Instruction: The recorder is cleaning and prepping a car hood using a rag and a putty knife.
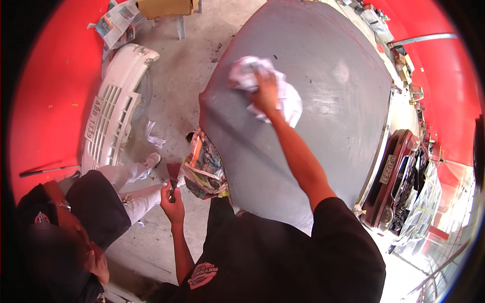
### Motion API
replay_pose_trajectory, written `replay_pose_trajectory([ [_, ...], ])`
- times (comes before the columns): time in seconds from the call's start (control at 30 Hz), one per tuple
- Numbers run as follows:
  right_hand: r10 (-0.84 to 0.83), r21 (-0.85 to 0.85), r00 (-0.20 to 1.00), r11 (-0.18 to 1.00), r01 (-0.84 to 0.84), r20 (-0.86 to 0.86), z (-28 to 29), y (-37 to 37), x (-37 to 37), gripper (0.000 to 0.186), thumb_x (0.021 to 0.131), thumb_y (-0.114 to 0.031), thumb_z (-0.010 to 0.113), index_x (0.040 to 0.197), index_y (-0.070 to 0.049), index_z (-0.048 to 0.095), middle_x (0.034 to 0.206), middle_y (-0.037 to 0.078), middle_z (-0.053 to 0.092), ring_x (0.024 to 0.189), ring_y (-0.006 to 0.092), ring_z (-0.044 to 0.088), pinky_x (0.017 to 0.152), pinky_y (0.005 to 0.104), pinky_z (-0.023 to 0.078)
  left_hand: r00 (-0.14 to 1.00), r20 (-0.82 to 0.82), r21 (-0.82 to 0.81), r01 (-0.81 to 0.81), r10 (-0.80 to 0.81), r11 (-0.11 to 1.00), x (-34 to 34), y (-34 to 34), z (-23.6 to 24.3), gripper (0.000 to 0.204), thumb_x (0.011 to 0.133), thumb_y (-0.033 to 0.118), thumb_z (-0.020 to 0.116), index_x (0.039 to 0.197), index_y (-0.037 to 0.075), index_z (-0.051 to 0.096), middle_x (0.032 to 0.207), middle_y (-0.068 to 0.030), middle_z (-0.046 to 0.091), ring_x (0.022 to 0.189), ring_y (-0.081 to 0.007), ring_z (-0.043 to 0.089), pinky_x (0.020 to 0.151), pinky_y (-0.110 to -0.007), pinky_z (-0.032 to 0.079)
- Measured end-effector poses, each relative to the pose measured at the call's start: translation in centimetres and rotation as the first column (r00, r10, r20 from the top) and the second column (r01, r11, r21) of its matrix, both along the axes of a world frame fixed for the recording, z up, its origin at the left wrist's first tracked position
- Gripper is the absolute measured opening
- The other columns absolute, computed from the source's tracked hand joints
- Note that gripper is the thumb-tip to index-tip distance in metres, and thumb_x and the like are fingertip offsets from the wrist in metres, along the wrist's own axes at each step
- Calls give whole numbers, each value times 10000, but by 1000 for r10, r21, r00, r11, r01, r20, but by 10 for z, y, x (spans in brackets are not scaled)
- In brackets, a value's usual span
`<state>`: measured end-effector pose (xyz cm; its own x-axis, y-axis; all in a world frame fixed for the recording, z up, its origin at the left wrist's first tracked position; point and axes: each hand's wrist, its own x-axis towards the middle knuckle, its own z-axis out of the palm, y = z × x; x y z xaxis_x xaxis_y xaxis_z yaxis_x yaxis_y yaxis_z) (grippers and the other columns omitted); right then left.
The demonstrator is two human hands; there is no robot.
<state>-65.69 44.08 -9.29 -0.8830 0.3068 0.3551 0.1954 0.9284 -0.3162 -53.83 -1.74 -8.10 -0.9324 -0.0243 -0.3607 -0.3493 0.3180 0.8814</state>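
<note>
My right hand (265, 94) presses a crumpled white cloth (290, 104) onto the grey hood (313, 146) of a car, with the arm stretched far forward. Both hand and cloth are slightly blurred. Faint pale smears show on the hood's dull surface. Lower down, beside the hood's left corner, my left hand (173, 203) is closed around the handle of a putty knife (174, 171). Its broad, dark reddish blade points up and away from me. Near it, crumpled paper and plastic masking (204, 166) covers the corner of the car.
Another person (101, 197) sits close on my left, legs reaching toward the car. A white bumper (113, 106) stands by the red wall, and a dark red bumper (394, 177) lies at right. Newspapers (117, 22) and a cardboard box (166, 7) are at far left.
</note>
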Motion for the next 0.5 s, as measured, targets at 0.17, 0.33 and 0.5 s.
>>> replay_pose_trajectory([
  [0.17, -735, 31, 678, 677, 735, -13, -10, 161, 150, 717, 759, -253, 722, 1384, -27, 453, 1244, 238, 571, 1185, 419, 502, 1028, 497, 361, 970, -215, -12, 109, -109, 994, 4, -8, 6, 299, 925, 53, 611, 1208, -31, 563, 956, -62, 631, 844, -110, 573, 714, -255, 473],
  [0.33, -620, 58, 783, 784, 618, 44, -30, 88, 153, 585, 755, -281, 727, 1205, 33, 521, 1121, 219, 609, 1127, 409, 532, 1078, 528, 281, 976, -109, -74, 183, -191, 980, -6, 11, 11, 292, 929, 50, 606, 1198, -46, 549, 1022, -97, 645, 935, -133, 601, 809, -266, 481],
  [0.5, -60, -142, 998, 988, 61, 16, 1, -56, 114, 701, 595, -89, 725, 1280, -132, 583, 1436, 90, 464, 1399, 356, 338, 1190, 506, 226, 858, -292, -51, 428, -423, 902, -26, 119, 50, 283, 941, 65, 611, 1192, -55, 556, 1042, -102, 656, 958, -134, 607, 844, -265, 470],
])
